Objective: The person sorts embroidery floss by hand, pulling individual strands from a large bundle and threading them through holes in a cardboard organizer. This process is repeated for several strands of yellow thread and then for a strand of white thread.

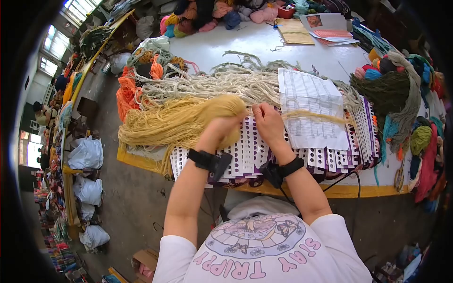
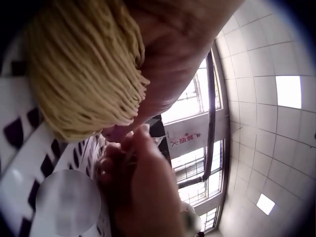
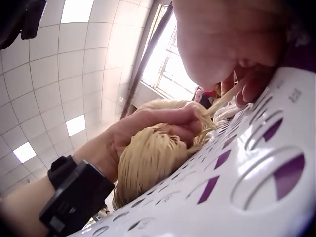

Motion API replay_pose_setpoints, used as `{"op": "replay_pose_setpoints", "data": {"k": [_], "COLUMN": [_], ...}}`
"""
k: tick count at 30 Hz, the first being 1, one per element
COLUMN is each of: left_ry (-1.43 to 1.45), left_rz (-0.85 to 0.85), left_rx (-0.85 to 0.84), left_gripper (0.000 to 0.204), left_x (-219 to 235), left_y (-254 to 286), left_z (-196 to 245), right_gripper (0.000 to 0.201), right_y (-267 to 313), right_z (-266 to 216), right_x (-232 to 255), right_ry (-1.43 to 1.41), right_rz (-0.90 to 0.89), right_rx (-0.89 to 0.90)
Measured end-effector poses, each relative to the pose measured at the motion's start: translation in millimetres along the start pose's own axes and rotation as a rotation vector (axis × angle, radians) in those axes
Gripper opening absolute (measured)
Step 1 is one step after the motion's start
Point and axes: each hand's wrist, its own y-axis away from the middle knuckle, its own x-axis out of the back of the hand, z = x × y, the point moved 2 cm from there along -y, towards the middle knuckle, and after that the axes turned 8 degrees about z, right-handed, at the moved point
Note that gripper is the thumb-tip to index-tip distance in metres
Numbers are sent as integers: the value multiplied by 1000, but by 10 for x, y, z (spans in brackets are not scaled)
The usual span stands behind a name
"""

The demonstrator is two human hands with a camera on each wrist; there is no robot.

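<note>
A thick hank of pale yellow yarn [image 1: 174, 120] stretches across the left part of the table. My left hand [image 1: 224, 126] grips its bunched right end, the yarn bulging around the fingers in the right wrist view. Close beside it, my right hand [image 1: 270, 125] pinches a few thin yellow strands [image 3: 224, 102] drawn out from the bunch. Both hands are just above a row of white perforated cards [image 1: 249, 153] with purple patches. A printed sheet [image 1: 309, 89] lies over the cards to the right, crossed by a loose yellow strand [image 1: 316, 116].
Cream yarn [image 1: 212, 87] lies behind the yellow hank, with orange yarn [image 1: 126, 96] at the left end. Heaps of coloured yarn [image 1: 415, 127] stand on the right. Papers [image 1: 325, 29] rest at the back. A black cable [image 1: 357, 188] hangs by the table's yellow front edge [image 1: 377, 190].
</note>
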Motion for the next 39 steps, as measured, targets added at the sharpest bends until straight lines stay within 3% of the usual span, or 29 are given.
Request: {"op": "replay_pose_setpoints", "data": {"k": [1, 2, 3, 4, 5, 7, 10, 11, 14, 16, 18, 19, 24, 29, 32, 39], "left_ry": [439, 583, 892, 970, 1035, 1125, 1259, 1075, 607, 579, 766, 836, 1056, 1027, 1081, 1212], "left_rz": [31, 18, -67, 151, 334, 304, 473, 436, 530, 261, -177, -244, -535, -491, -481, -471], "left_rx": [90, 301, 275, 291, 163, 259, 222, 287, 210, -16, -210, -211, -136, -128, -93, -19], "left_gripper": [29, 27, 23, 18, 20, 19, 24, 26, 31, 31, 40, 43, 51, 52, 50, 43], "left_x": [200, 522, 849, 1211, 1559, 2132, 2308, 2300, 1838, 1421, 1070, 912, 534, 570, 588, 627], "left_y": [-6, -101, -153, -297, -342, -524, -274, -223, 236, 505, 626, 647, 640, 758, 734, 655], "left_z": [-137, -149, -202, -436, -722, -1059, -1036, -1008, -336, 42, 281, 337, 318, 268, 218, 120], "right_gripper": [30, 29, 28, 28, 27, 27, 26, 25, 23, 21, 21, 22, 18, 16, 15, 16], "right_y": [6, 9, 7, 5, 7, -3, 4, 2, -1, 11, 147, 204, 302, 367, 378, 338], "right_z": [5, 7, 10, 20, 35, 42, 40, 45, 16, -174, -520, -633, -771, -810, -780, -730], "right_x": [-7, -10, -11, -16, -32, -28, -22, -26, 17, 41, 161, 168, 189, 151, 125, 157], "right_ry": [-3, -6, -11, 5, 18, 28, 19, 16, -30, -233, -582, -778, -825, -797, -882, -1004], "right_rz": [7, 14, 22, 36, 52, 60, 37, 37, -13, -110, -255, -285, -264, -319, -311, -278], "right_rx": [-7, -13, -18, 2, 20, 20, -17, -21, 22, -13, -157, -192, -180, -160, -271, -313]}}
